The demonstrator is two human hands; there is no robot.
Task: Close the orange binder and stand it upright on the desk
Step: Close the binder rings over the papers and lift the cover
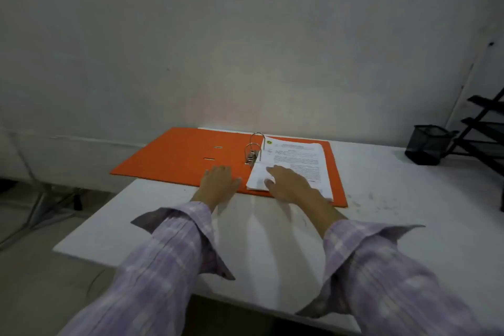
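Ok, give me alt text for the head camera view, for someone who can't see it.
An orange binder lies open and flat on a white desk, papers stacked on its right half. The left hand rests at the binder's near edge, the right hand on the papers.

Black mesh pen cup (428,144) beside a black rack (484,128), far right.
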